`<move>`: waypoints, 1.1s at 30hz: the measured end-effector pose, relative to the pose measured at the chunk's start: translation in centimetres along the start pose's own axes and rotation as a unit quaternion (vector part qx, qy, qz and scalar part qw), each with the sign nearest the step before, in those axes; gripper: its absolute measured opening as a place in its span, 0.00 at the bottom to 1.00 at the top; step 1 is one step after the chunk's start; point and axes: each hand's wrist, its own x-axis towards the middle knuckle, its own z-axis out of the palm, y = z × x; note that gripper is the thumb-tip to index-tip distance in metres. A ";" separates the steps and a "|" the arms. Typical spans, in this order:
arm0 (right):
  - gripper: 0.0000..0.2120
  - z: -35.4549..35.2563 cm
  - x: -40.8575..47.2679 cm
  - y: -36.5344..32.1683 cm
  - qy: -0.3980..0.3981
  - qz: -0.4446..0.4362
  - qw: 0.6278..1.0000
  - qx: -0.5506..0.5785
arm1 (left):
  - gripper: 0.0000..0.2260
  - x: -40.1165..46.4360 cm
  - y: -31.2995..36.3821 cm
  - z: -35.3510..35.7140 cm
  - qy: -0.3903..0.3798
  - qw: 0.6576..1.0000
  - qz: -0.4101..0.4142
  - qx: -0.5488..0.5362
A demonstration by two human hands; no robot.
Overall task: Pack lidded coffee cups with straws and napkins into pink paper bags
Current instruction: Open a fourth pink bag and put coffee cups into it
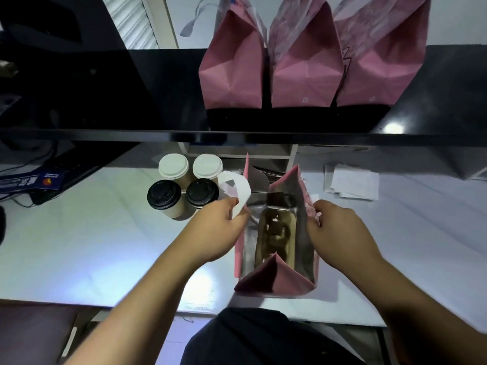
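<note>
The person's two forearms reach in from the bottom edge to an open pink bag (pixel 276 280) standing on the white table (pixel 92 246). The left hand (pixel 218 227) pinches the bag's left rim, by the white handle loop (pixel 237 188); its fingers curl round the paper. The right hand (pixel 340 233) grips the right rim, fingers curled over the edge, so the mouth is held wide. Inside, against the silvery lining, sits a brownish insert; what it is I cannot tell. Just left of the bag stand four lidded cups, two with black lids (pixel 164 194) in front and two with white lids (pixel 174 165) behind. A pile of white napkins (pixel 353 183) lies to the right. Three closed pink bags (pixel 305 61) stand on the dark shelf (pixel 105 133) above. No straws are visible. Pulling the rims too hard could tear the paper or tip the bag, and the left wrist is near enough to knock a black-lidded cup.
</note>
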 end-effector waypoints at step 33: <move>0.11 -1.4 1.7 0.4 -0.054 0.020 0.995 0.077 | 0.32 10.6 -9.5 1.2 0.035 0.943 -0.120 0.307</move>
